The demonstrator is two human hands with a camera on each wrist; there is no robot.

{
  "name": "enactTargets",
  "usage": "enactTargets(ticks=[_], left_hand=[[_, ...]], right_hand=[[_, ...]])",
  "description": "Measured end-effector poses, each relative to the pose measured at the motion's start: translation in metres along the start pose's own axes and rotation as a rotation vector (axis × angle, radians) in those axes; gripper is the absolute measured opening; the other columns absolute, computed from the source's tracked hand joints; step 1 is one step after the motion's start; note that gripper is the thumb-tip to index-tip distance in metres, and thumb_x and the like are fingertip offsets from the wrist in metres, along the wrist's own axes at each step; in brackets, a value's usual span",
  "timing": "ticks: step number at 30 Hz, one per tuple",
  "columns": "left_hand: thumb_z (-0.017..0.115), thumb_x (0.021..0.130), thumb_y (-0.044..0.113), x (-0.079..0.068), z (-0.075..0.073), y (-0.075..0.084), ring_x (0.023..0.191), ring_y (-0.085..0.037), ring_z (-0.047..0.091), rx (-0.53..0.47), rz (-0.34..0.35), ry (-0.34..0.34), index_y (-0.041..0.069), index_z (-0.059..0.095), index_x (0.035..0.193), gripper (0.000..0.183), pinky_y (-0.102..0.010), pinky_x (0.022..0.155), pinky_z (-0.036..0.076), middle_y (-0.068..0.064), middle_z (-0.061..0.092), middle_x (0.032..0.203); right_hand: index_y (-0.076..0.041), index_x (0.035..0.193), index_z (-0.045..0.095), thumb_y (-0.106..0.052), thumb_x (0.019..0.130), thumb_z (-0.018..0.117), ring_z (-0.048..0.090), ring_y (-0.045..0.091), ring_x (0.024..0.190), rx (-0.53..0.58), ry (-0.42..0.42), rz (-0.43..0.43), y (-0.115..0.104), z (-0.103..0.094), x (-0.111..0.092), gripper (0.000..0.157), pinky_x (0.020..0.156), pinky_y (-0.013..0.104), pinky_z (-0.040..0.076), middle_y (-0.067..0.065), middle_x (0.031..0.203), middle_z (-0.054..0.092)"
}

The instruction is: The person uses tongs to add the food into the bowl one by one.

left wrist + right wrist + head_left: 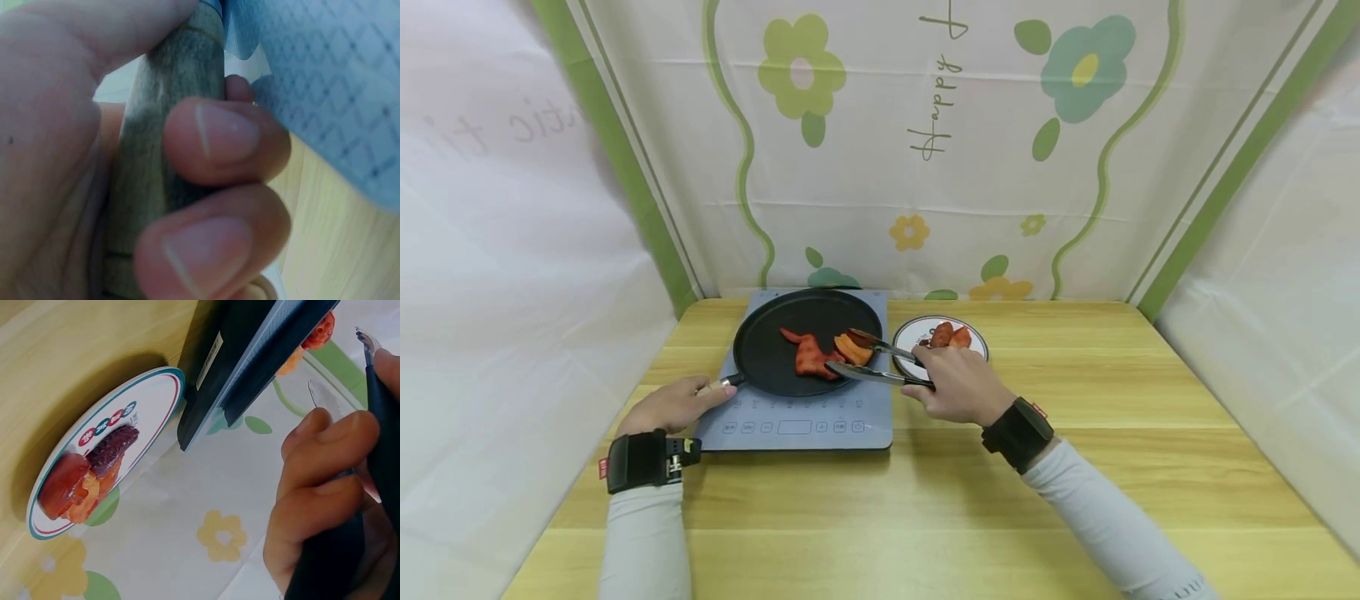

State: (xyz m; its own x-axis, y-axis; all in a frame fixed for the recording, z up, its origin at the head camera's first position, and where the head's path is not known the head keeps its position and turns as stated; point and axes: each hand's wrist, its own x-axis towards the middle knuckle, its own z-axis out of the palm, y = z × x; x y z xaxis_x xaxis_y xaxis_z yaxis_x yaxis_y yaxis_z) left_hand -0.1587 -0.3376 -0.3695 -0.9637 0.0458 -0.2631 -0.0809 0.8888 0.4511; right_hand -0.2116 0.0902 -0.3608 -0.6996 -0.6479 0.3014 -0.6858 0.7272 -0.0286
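Observation:
My left hand grips the pan's wooden handle, thumb along one side and fingers curled round the other. The round black frying pan sits on an induction cooktop. In it lie a red chicken wing and an orange piece of food. With my right hand I hold metal tongs by their black handles, fingers wrapped round them in the right wrist view. The tongs' arms stand apart, reaching over the pan's right side, one tip overlapping the orange piece and the other near the wing.
A white plate with a coloured rim stands right of the cooktop, partly behind my right hand. On it are a dark purple piece and reddish-orange food. A flower-printed cloth walls the wooden table at the back.

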Motion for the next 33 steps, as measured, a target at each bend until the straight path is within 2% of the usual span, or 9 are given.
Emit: enactTargets(ticks=[8,11,16,23,27,33], left_hand=[[0.042,0.091,0.068,-0.001,0.0,0.001,0.083,-0.026,0.049,-0.001,-0.007,0.001,0.003,0.052,0.113,0.069,-0.037,0.065,0.037,-0.011,0.051,0.096],[0.043,0.091,0.067,-0.002,-0.001,0.002,0.079,-0.025,0.049,-0.011,-0.01,0.0,0.004,0.052,0.108,0.066,-0.036,0.062,0.036,-0.01,0.049,0.091],[0.042,0.092,0.066,-0.003,-0.002,0.003,0.085,-0.027,0.049,-0.002,-0.001,-0.004,0.002,0.052,0.115,0.069,-0.038,0.067,0.038,-0.012,0.052,0.099],[0.041,0.093,0.066,-0.002,-0.003,0.002,0.09,-0.03,0.048,0.006,0.007,-0.014,-0.002,0.049,0.123,0.074,-0.041,0.072,0.039,-0.015,0.053,0.108],[0.041,0.093,0.066,-0.002,-0.003,0.003,0.093,-0.031,0.049,0.012,0.009,-0.009,-0.004,0.047,0.126,0.077,-0.042,0.075,0.04,-0.019,0.052,0.114],[0.041,0.093,0.066,-0.003,-0.003,0.004,0.091,-0.03,0.048,0.006,0.004,-0.013,-0.004,0.046,0.127,0.078,-0.04,0.071,0.039,-0.016,0.053,0.11]], right_hand=[[-0.01,0.119,0.056,-0.053,0.087,0.061,0.046,0.009,0.061,0.003,0.008,0.016,0.006,-0.001,-0.01,0.053,0.052,0.028,0.037,-0.007,0.079,0.051],[-0.009,0.119,0.056,-0.054,0.087,0.06,0.045,0.009,0.06,-0.003,0.005,0.025,0.008,-0.001,-0.014,0.055,0.051,0.028,0.037,-0.007,0.078,0.05],[-0.009,0.118,0.056,-0.055,0.088,0.059,0.044,0.009,0.059,-0.008,-0.004,0.041,0.013,-0.002,-0.022,0.055,0.052,0.028,0.036,-0.008,0.078,0.049],[-0.014,0.103,0.055,-0.052,0.087,0.061,0.043,0.008,0.06,-0.003,0.03,0.031,0.019,-0.003,-0.031,0.042,0.052,0.027,0.035,-0.009,0.075,0.047],[-0.012,0.105,0.056,-0.053,0.087,0.06,0.043,0.008,0.058,-0.01,0.031,0.034,0.022,-0.002,-0.036,0.045,0.052,0.028,0.036,-0.009,0.074,0.047],[-0.008,0.114,0.056,-0.054,0.087,0.06,0.048,0.008,0.063,-0.001,0.016,0.062,0.026,-0.001,-0.043,0.053,0.058,0.031,0.041,-0.001,0.083,0.058]])
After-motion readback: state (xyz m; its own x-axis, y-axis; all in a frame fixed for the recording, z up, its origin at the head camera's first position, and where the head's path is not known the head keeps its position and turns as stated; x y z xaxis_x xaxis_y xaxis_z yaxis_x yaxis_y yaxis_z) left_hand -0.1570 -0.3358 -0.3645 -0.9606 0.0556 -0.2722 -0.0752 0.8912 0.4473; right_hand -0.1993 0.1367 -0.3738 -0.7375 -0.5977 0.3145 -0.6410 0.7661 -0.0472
